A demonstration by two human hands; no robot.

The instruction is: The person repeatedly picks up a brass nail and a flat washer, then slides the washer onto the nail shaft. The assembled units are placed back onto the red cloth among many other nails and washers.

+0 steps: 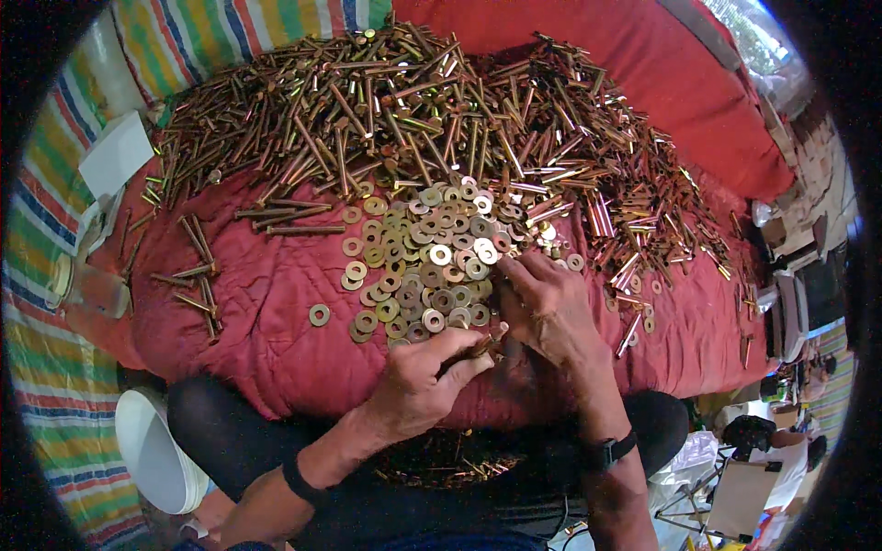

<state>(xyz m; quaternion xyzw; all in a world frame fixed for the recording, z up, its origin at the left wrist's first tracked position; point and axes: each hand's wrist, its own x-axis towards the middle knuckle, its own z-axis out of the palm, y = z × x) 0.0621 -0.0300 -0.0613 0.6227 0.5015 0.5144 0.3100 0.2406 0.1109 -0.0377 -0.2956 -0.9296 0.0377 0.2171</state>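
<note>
While the left hand (418, 381) works close to the front edge of the red quilt (262, 312), its grip is pinched around a bolt (487, 343), thumb and fingers on the shank, the end pointing up and to the right. The right hand (551, 308) is just beside it, fingers bent down to the right border of a pile of washers (432, 248); whether its grip has picked one up or only touches them, I cannot tell, as the fingertips are partly hidden.

The washers lie in the middle of the quilt, overlapping, their lower border near the left hand's knuckles. Behind them a broad heap of bolts (358, 101) fills the far side, reaching back to the striped cloth (211, 37) and curving down the right side toward the quilt's edge.

The widest room for moving is at the left hand's outer side, where wrinkled quilt runs from a lone washer (319, 315) to a few scattered bolts (197, 266) near the left edge. Room between the hands is tight. The front edge drops to the person's dark-clothed legs (220, 427), with a white bucket (158, 450) beside the left knee.
</note>
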